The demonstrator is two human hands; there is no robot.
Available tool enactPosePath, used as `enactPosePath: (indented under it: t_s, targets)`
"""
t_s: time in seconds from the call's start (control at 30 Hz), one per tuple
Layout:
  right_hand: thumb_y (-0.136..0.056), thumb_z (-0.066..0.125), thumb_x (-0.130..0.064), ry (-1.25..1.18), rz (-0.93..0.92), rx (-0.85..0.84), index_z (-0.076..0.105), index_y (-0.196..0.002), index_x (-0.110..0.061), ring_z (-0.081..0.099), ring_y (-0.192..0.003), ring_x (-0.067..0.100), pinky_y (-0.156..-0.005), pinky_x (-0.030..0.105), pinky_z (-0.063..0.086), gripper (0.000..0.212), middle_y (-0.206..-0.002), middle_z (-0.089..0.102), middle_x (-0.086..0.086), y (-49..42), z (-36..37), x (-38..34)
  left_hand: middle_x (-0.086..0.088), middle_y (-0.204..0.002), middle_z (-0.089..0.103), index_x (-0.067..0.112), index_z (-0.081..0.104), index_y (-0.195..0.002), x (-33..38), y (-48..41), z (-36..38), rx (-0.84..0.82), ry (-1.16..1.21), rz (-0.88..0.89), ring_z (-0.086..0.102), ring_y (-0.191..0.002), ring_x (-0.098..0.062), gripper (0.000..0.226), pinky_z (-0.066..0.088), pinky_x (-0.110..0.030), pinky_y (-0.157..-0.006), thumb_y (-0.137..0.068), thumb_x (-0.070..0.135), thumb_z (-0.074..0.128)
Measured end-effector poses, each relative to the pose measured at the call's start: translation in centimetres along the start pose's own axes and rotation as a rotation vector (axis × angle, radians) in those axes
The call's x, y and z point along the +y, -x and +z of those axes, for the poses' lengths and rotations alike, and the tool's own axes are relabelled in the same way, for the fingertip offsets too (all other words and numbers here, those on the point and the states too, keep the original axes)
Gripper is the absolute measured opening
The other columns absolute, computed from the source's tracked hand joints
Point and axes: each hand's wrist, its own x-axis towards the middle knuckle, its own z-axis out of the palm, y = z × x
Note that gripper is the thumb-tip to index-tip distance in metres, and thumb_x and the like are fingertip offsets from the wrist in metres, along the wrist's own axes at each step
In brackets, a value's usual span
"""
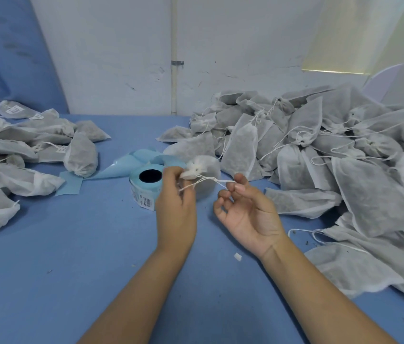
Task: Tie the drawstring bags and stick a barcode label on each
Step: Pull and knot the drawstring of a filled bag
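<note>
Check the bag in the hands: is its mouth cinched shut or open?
Cinched shut: the bag is puckered tight at the left hand, with the drawstring taut to the right hand. Knotted or not, cannot tell.

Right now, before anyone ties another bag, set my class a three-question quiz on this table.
1. True or false: the label roll stands on end on the table, core hole facing up.
2. While the left hand grips the bag, the right hand pinches: A its drawstring, B a label, C the roll.
3. Fill in: the labelled bags lie on the person's ___ side.

Key: 1 true; 2 A; 3 left.
</note>
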Motion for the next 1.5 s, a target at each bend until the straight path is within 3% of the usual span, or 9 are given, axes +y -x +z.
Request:
enactPosePath:
  t_s: [0.1,0.47,0.63,0.83,0.9,1.03,1.1,1.2,1.5]
  targets:
    - [-0.069,0.069,-0.001,0.140,-0.050,0.127,0.071,-0.076,-0.019,0.062,-0.065,0.011,-0.061,0.022,0.053,0.019,-0.073,0.064,0.000,-0.2,-0.1,0.2,0.019,-0.084,0.061,0.040,0.045,-0.097,0.1,-0.2,-0.2,0.130,0.109,-0.042,0.058,-0.076,0.010,0.031,0.046,-0.010,-0.067,-0.098,0.009,0.044]
    - [-0.077,0.077,-0.012,0.708,-0.147,0.421,0.072,-0.085,-0.010,0.066,-0.069,0.005,-0.064,0.015,0.052,0.010,-0.078,0.074,0.000,-0.1,0.1,1.9,0.022,-0.100,0.059,0.027,0.051,-0.110,-0.2,-0.6,-0.2,0.231,0.113,-0.063,0.055,-0.086,0.013,0.027,0.039,-0.003,-0.074,-0.097,0.004,0.042]
    - [-0.079,0.077,-0.017,0.683,-0.144,0.433,0.077,-0.080,-0.015,0.070,-0.080,0.007,-0.073,0.018,0.055,0.002,-0.086,0.076,0.000,-0.3,0.0,2.2,0.016,-0.101,0.061,0.023,0.056,-0.108,-0.6,-1.1,-0.1,0.241,0.264,-0.230,0.058,-0.092,0.001,0.021,0.045,-0.012,-0.080,-0.099,0.013,0.041]
    - [-0.083,0.072,-0.011,0.548,-0.120,0.408,0.071,-0.093,-0.002,0.069,-0.099,0.019,-0.085,0.026,0.056,0.013,-0.099,0.074,0.010,-0.4,0.0,2.3,0.007,-0.072,0.066,0.021,0.063,-0.076,-0.5,-1.0,0.4,0.046,0.579,-0.547,0.063,-0.071,-0.008,0.029,0.051,-0.018,-0.067,-0.094,0.019,0.040]
    - [-0.083,0.071,-0.011,0.526,-0.127,0.421,0.070,-0.096,-0.001,0.069,-0.101,0.021,-0.088,0.028,0.056,0.016,-0.101,0.074,0.011,-0.5,0.0,2.3,0.007,-0.072,0.068,0.018,0.062,-0.084,-0.5,-0.8,0.3,-0.021,0.657,-0.563,0.064,-0.069,-0.006,0.026,0.052,-0.017,-0.062,-0.093,0.012,0.039]
    - [-0.083,0.071,-0.012,0.494,-0.138,0.443,0.070,-0.094,-0.003,0.068,-0.103,0.022,-0.091,0.030,0.054,0.014,-0.103,0.073,0.013,-0.5,0.1,2.3,-0.012,-0.100,0.061,0.001,0.053,-0.116,-0.7,-0.5,0.1,-0.183,0.621,-0.467,0.058,-0.092,-0.022,0.043,0.048,-0.037,-0.086,-0.074,0.004,0.048]
    - [-0.083,0.072,-0.011,0.496,-0.147,0.451,0.070,-0.091,-0.004,0.068,-0.100,0.021,-0.089,0.028,0.055,0.011,-0.100,0.073,0.012,-0.5,0.1,2.4,-0.013,-0.092,0.060,-0.004,0.050,-0.118,-0.6,-0.3,0.2,-0.226,0.508,-0.414,0.057,-0.084,-0.021,0.051,0.050,-0.029,-0.077,-0.069,0.007,0.057]
    - [-0.082,0.073,-0.011,0.528,-0.157,0.448,0.070,-0.091,-0.003,0.069,-0.093,0.019,-0.087,0.027,0.056,0.012,-0.094,0.073,0.012,-0.5,0.2,2.5,-0.002,-0.073,0.068,0.002,0.062,-0.101,-0.1,-0.2,0.4,-0.156,0.418,-0.353,0.063,-0.068,-0.010,0.024,0.048,-0.013,-0.059,-0.084,0.015,0.071]
    - [-0.081,0.073,-0.008,0.573,-0.190,0.389,0.071,-0.093,0.003,0.070,-0.096,0.024,-0.088,0.029,0.055,0.017,-0.096,0.074,0.016,-0.7,0.6,2.6,0.012,-0.076,0.073,0.022,0.071,-0.081,0.2,-0.9,-0.1,-0.037,0.436,-0.450,0.066,-0.071,0.002,0.009,0.048,-0.011,-0.059,-0.084,0.030,0.070]
